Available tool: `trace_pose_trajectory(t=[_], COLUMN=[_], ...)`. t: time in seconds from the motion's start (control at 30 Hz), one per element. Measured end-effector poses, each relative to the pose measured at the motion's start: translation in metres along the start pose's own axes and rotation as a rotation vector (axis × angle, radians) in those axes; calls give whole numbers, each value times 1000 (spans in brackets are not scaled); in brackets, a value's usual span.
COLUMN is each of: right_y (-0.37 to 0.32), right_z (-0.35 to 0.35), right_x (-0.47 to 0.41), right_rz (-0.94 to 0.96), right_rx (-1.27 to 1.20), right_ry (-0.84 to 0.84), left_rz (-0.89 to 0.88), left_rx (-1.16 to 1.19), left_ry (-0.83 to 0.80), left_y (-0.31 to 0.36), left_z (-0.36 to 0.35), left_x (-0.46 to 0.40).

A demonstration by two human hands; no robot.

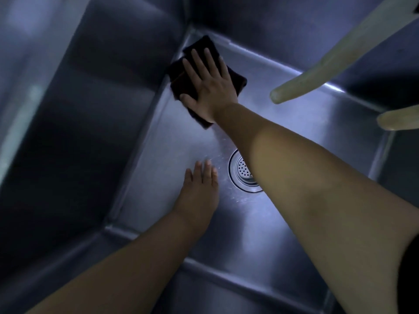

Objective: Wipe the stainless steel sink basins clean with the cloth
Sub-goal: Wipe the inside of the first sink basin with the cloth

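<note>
Cloth point(195, 71) was dark, folded roughly into a rectangle, lying flat on the floor of the sink basin point(172, 141) in the far-left corner. Its long axis ran diagonally, from the corner end at upper left toward lower right, about in line with the forearm above it. Far end sat tucked into the corner where the left wall met the back wall; near end poked out below the wrist. A thin reddish edge showed along the left side of the fold.

Right hand point(208, 85) was palm-down on the cloth, fingers straight and slightly spread, pointing up-left into the corner. Thumb splayed out to the left, resting at the cloth's edge. Fingers pressed flat, not curled round anything. Right arm reached fully extended from lower right, crossing over part of the drain.

Left hand point(199, 189) was palm-down on the bare basin floor, well apart from the cloth, just left of the drain point(241, 172). Fingers straight, close together, pointing away from the person, holding nothing. Fingertips looked slightly blurred. Left forearm came in from lower left.

Drain was a round perforated strainer near mid-floor, its right half hidden by the right forearm.

Two pale, rounded spout-like ends hung over the basin at upper right: the larger spout point(317, 73) angled down-left, a second spout point(396, 120) at the right edge. Both out of focus; couldn't tell what they connected to.

Lighting was dim and bluish; basin walls were dark.
</note>
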State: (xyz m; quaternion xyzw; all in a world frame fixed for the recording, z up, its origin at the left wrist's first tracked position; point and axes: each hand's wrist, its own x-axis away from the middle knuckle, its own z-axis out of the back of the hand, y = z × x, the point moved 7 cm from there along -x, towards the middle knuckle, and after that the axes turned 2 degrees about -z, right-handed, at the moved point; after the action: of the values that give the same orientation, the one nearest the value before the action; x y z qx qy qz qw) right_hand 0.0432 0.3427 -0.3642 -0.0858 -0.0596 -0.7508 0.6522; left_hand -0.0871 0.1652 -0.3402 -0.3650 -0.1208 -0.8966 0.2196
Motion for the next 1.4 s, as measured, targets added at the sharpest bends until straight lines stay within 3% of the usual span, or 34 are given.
trace_pose_trajectory(t=[0.1,0.23,0.57,0.77,0.93,1.2,1.4], right_y=[18,69,207,238,217,120,73], right_z=[2,-4,-22,-31,-43,-66,-75], right_x=[2,39,170,230,282,359,377], right_rz=[-70,-206,-467,-787,-873,-968,-924], right_rx=[-21,-46,-117,-141,-133,-167,-129], right_ry=[31,77,136,102,53,28,-53], left_rz=[38,51,66,69,59,41,29], left_rx=[-25,-23,-71,-92,-100,-95,-83], left_ry=[130,-39,-37,-40,-47,-56,-49], left_y=[3,3,4,6,5,7,7], left_z=[5,-1,5,3,2,2,3], left_x=[-2,-4,0,-2,-2,0,0])
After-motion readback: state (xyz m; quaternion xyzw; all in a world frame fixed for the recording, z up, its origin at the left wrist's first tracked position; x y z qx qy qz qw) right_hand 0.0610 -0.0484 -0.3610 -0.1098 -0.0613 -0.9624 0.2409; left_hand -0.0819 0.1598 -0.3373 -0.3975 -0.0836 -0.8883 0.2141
